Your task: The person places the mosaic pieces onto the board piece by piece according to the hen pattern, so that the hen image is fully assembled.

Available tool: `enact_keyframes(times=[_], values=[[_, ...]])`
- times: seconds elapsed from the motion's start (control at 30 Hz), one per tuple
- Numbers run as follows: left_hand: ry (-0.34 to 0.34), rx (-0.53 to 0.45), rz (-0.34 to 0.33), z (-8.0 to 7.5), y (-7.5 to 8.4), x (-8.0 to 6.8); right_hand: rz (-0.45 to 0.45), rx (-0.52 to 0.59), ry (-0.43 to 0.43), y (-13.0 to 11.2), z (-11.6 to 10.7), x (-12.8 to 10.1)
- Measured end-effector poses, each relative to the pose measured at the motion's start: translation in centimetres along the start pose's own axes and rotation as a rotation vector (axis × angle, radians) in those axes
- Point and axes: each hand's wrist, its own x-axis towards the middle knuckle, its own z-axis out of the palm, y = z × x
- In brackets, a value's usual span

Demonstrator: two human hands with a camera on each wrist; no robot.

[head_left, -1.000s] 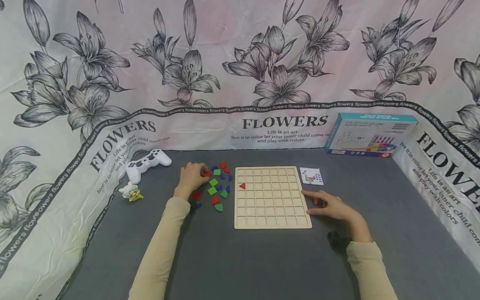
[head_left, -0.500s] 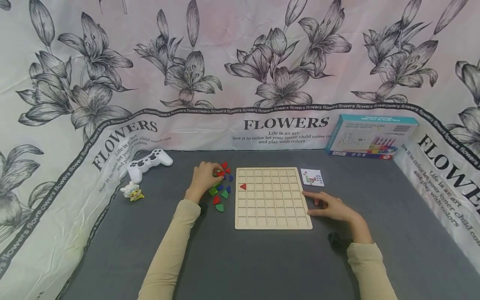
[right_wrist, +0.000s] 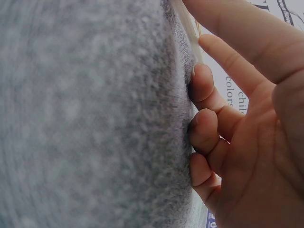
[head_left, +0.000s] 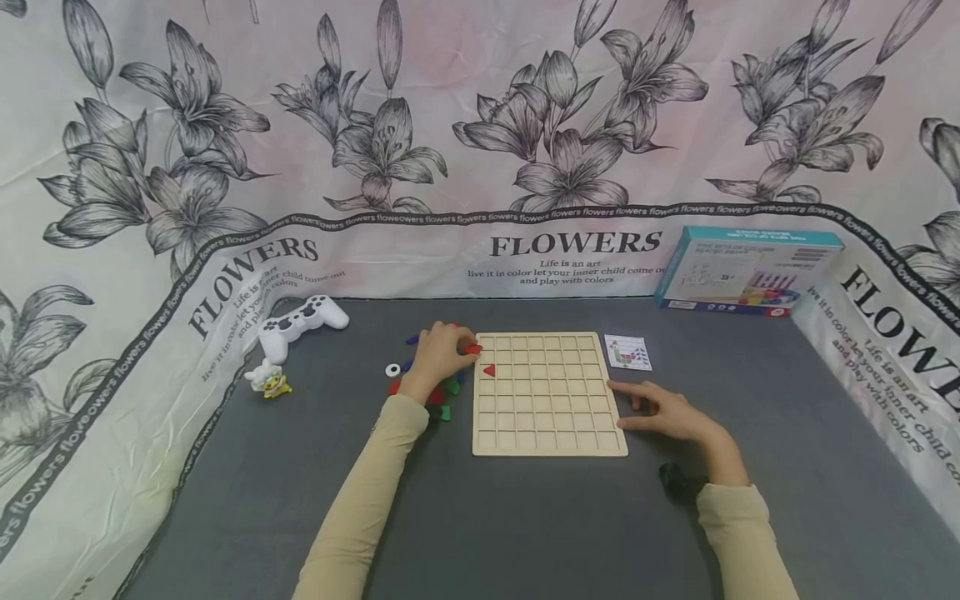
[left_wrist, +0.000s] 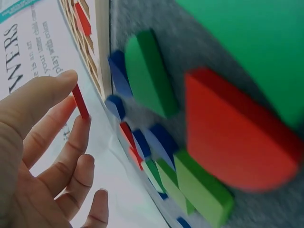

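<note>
My left hand (head_left: 441,358) pinches a thin red tile (left_wrist: 81,102) between thumb and fingertips, at the upper left corner of a wooden grid board (head_left: 551,392). The tile is seen edge-on in the left wrist view, so its outline is hidden. A red triangle (head_left: 490,370) lies in a square near the board's left side. Under and around the left hand are loose pieces, among them a rounded green piece (left_wrist: 147,76), a large red piece (left_wrist: 232,133) and a light green block (left_wrist: 202,187). My right hand (head_left: 671,412) touches the board's right edge with straight index finger and thumb.
A small printed card (head_left: 628,352) lies right of the board. Behind it a box (head_left: 750,271) leans against the flowered cloth. To the left are a white game controller (head_left: 303,325) and a small figurine (head_left: 267,379). A white disc (head_left: 393,370) with dark centre lies near the left wrist.
My left hand has carried the red tile rightward, from the loose pieces to the board's upper left corner. The white disc has come into sight. My right hand stays at the board's edge.
</note>
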Motion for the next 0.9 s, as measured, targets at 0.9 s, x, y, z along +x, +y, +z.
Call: enact_keyframes(times=[0.9], values=[[-0.122,0.019,0.002,1.7,3.8,1.9,0.02,-0.012,-0.005,0.2,-0.1,0.1]])
